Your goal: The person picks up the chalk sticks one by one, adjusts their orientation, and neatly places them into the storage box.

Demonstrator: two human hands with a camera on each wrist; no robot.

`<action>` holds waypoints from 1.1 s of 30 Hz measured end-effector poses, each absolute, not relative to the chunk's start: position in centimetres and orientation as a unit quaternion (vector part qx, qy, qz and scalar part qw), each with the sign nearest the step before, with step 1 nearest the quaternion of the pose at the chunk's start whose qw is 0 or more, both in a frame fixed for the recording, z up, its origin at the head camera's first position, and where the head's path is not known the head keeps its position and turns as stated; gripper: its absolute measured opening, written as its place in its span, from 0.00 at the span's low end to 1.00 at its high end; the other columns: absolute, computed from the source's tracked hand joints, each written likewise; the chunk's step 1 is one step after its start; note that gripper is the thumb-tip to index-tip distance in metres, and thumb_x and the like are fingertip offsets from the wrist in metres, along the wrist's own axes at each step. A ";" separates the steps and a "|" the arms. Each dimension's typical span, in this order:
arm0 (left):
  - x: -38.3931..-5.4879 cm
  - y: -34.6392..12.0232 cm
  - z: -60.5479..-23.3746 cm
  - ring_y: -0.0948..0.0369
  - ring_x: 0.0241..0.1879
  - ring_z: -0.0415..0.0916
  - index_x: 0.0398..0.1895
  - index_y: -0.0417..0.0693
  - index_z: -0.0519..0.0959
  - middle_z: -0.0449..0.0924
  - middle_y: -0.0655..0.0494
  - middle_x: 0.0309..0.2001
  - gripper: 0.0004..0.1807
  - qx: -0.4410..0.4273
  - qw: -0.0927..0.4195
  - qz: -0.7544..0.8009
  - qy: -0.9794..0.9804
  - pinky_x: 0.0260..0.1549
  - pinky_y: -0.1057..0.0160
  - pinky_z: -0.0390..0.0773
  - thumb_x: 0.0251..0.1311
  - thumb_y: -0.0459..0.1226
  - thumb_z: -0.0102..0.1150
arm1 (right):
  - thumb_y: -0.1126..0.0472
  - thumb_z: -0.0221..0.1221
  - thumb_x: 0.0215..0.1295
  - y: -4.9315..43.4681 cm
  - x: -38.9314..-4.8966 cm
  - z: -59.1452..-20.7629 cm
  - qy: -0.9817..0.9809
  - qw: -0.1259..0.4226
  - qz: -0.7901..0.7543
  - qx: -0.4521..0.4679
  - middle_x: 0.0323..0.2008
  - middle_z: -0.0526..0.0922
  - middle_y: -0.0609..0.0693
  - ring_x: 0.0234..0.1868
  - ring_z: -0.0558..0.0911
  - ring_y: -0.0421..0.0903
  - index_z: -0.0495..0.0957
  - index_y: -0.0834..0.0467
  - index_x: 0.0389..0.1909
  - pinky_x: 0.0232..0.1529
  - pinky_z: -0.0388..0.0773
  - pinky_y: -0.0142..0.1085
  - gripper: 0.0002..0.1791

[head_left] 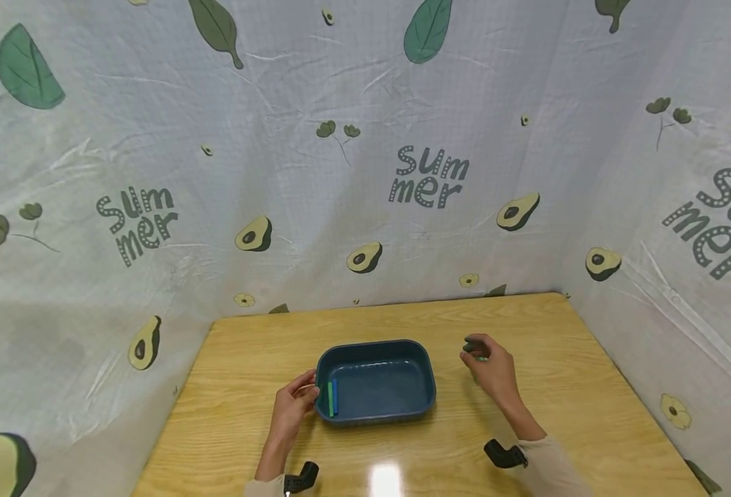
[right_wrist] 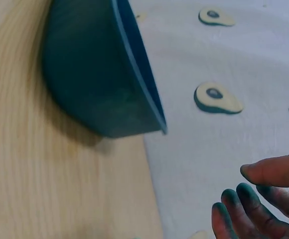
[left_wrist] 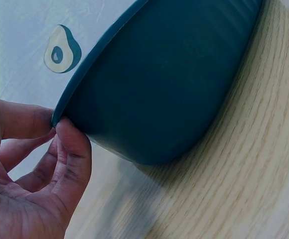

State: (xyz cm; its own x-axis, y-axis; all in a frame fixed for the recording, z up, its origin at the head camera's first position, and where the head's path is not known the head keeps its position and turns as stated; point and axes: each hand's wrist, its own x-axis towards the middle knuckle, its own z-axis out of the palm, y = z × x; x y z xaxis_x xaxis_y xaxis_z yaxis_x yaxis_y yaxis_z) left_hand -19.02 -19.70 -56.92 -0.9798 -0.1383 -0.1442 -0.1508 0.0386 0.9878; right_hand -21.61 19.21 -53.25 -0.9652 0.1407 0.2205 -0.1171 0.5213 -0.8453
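A dark teal rectangular plastic tray (head_left: 374,418) with rounded corners stands on the wooden table. My left hand (head_left: 290,411) is at its left end; in the left wrist view, thumb and finger pinch the rim of the tray (left_wrist: 149,89). Inside, a slim green stick (head_left: 330,399) and a slim blue stick (head_left: 335,397) lie side by side against the left wall. My right hand (head_left: 492,366) hovers to the right of the tray, apart from it. Its fingers are loosely bent with nothing between them, and the fingertips (right_wrist: 247,191) look dark green in the right wrist view.
The wooden table (head_left: 241,373) runs back to a pale curtain (head_left: 315,179) printed with avocados and leaves, which also hangs at both sides. A black wrist mount (head_left: 504,455) sits on the right forearm, another black mount (head_left: 303,478) on the left.
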 end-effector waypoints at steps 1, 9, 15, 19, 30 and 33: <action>-19.0 -19.7 -56.9 0.64 0.41 0.78 0.65 0.35 0.71 0.73 0.35 0.58 0.24 -0.101 0.004 0.687 0.720 0.32 0.66 0.80 0.65 0.26 0.55 | 0.63 0.64 0.63 19.4 -21.6 -53.4 -0.864 0.134 0.485 -0.009 0.44 0.86 0.57 0.45 0.85 0.53 0.78 0.60 0.55 0.43 0.83 0.39 0.19; -19.0 -19.6 -57.1 0.63 0.42 0.78 0.65 0.36 0.72 0.73 0.36 0.56 0.24 -0.099 0.000 0.686 0.721 0.32 0.68 0.80 0.65 0.26 0.55 | 0.66 0.64 0.62 21.0 -21.6 -54.8 -0.859 0.166 0.482 -0.053 0.43 0.86 0.61 0.43 0.85 0.56 0.79 0.63 0.52 0.36 0.82 0.29 0.17; -19.0 -19.7 -57.0 0.64 0.41 0.78 0.63 0.35 0.73 0.73 0.35 0.55 0.23 -0.095 -0.008 0.687 0.721 0.31 0.68 0.80 0.64 0.25 0.55 | 0.66 0.64 0.63 22.1 -21.6 -55.8 -0.850 0.195 0.480 -0.095 0.43 0.86 0.61 0.43 0.85 0.54 0.79 0.64 0.51 0.37 0.77 0.21 0.16; -18.9 -19.7 -56.8 0.63 0.42 0.78 0.64 0.35 0.73 0.73 0.35 0.55 0.23 -0.096 -0.005 0.687 0.720 0.32 0.68 0.81 0.64 0.25 0.55 | 0.65 0.63 0.63 22.6 -21.5 -56.3 -0.845 0.206 0.478 -0.121 0.43 0.86 0.61 0.41 0.85 0.52 0.80 0.64 0.51 0.35 0.74 0.19 0.15; -18.8 -19.8 -56.5 0.68 0.40 0.77 0.65 0.34 0.72 0.72 0.34 0.57 0.23 -0.094 -0.003 0.687 0.720 0.31 0.69 0.79 0.65 0.26 0.54 | 0.63 0.62 0.64 22.4 -21.0 -58.1 -0.834 0.217 0.477 -0.173 0.45 0.85 0.64 0.45 0.85 0.60 0.79 0.65 0.50 0.44 0.80 0.45 0.16; -18.7 -19.7 -56.6 0.67 0.40 0.77 0.65 0.34 0.71 0.72 0.34 0.57 0.23 -0.096 0.003 0.689 0.718 0.32 0.68 0.79 0.65 0.26 0.55 | 0.64 0.62 0.64 22.5 -20.9 -58.5 -0.832 0.216 0.479 -0.180 0.46 0.85 0.66 0.45 0.85 0.62 0.79 0.67 0.50 0.47 0.79 0.54 0.16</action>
